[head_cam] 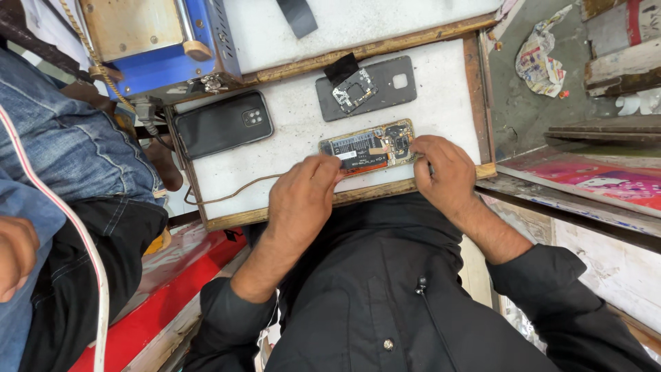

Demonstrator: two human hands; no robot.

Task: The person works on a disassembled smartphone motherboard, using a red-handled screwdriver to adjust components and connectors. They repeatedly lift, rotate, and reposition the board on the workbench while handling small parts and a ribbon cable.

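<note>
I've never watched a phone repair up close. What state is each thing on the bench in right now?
Opened phone: back off, insides exposed, lying flat, held at both ends.
Left hand: fingers on the phone's near end.
Right hand: fingers on the phone's far end.
Back cover: detached, inner side up, black tape on it.
Black phone: closed, camera side up, untouched.
Blue machine: at the board's corner, untouched.
</note>
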